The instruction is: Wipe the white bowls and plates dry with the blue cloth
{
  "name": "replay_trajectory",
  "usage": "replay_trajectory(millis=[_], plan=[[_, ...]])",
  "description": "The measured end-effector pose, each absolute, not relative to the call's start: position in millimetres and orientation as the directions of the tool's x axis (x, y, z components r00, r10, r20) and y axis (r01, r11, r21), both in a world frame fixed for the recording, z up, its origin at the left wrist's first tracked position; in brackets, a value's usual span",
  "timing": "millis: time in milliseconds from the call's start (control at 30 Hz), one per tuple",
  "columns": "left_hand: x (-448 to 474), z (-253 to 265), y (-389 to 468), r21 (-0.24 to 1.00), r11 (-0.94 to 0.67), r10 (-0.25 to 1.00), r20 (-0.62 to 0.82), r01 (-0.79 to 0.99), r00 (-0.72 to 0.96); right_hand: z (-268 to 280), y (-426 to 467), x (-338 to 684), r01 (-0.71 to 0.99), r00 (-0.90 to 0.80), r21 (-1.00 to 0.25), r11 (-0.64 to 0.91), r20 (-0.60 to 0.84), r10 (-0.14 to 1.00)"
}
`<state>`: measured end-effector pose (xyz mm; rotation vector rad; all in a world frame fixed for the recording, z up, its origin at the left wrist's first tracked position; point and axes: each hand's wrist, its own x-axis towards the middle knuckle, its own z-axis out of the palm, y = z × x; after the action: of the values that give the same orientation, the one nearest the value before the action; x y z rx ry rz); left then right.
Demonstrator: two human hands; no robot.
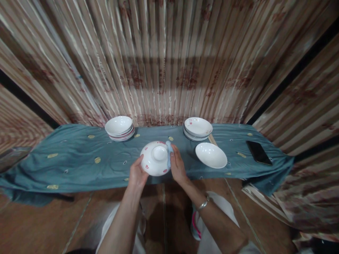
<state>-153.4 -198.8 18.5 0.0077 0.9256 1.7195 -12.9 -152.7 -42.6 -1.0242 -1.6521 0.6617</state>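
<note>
A white bowl with small red prints (152,164) is tipped so that its underside and foot ring face me. My left hand (138,172) grips its lower left rim, with the thumb on the outside. At the bowl's right side, my right hand (178,164) presses a light blue cloth (168,155) against the rim and outer wall. The fingers behind the bowl are hidden. To the right of my hands, a single white bowl (211,155) rests on the cloth-covered table.
A stack of bowls (119,127) stands at the back left, and a stack of plates (198,127) at the back right. A black phone (259,152) lies on the right of the green tablecloth (79,158). Pleated curtains (169,63) hang close behind the table.
</note>
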Motion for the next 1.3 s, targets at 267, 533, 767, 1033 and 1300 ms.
replay_trajectory(millis=[267,533,767,1033,1300], plan=[[-157.6,17.0,-191.5,0.533,-0.07,0.83,-0.438,-0.844,-0.345,-47.0,-177.8,-23.4,0.446,-0.214,-0.67,0.593,0.564,0.798],[-157.4,14.8,-187.6,0.522,-0.077,0.809,-0.466,-0.849,-0.359,-53.9,-191.4,-29.7,0.514,-0.316,-0.503,0.695,0.642,0.699],[-155.2,7.0,-188.4,0.583,-0.065,0.835,-0.413,-0.81,-0.364,-50.8,-196.4,-30.6,0.558,-0.487,-0.231,0.797,0.687,0.54],[-139.4,6.0,-198.9,0.765,-0.18,0.865,-0.177,-0.618,-0.47,-32.8,-191.9,-31.9,0.588,-0.496,-0.194,0.785,0.68,0.54],[-128.4,9.4,-202.6,0.845,-0.089,0.891,-0.168,-0.527,-0.421,-17.1,-169.5,-21.9,0.571,-0.333,-0.476,0.669,0.61,0.719]])
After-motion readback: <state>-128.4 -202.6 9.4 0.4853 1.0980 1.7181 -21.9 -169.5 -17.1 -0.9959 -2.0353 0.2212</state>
